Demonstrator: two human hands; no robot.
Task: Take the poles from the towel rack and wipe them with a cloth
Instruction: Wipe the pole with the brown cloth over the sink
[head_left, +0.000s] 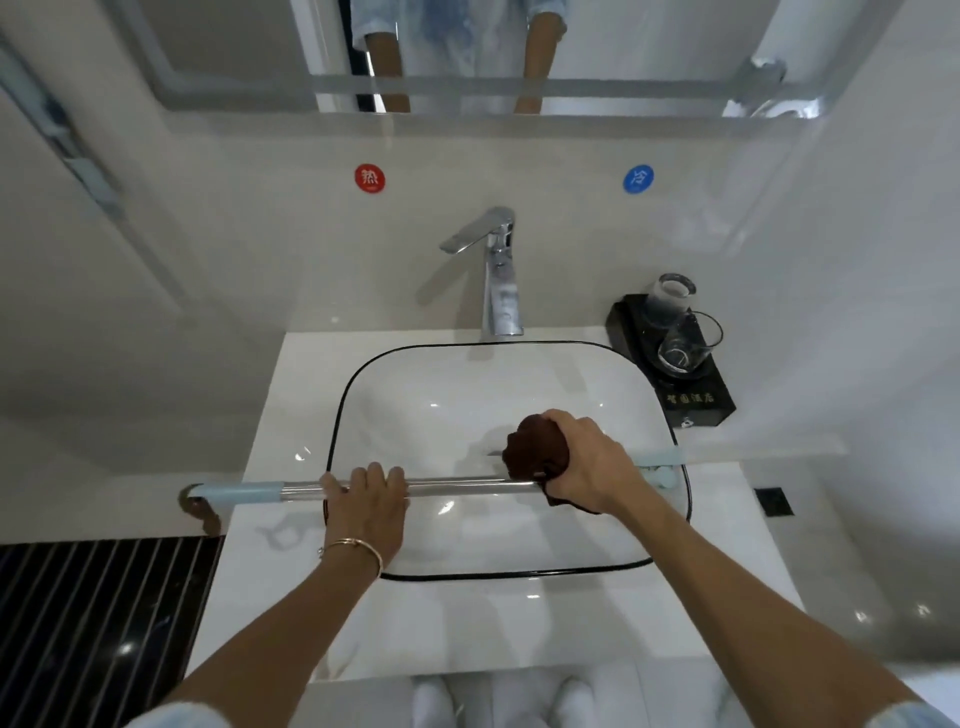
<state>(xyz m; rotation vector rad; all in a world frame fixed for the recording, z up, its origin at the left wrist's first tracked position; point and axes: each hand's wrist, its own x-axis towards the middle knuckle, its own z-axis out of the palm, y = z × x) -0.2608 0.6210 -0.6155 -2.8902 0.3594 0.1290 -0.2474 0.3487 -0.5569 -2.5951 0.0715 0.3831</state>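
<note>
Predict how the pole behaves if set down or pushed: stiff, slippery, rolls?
Likely stiff: the pole runs straight between the left hand and the cloth in the right hand. Probably slippery: its bare metal middle shines. Round, so it may roll on the flat counter.
</note>
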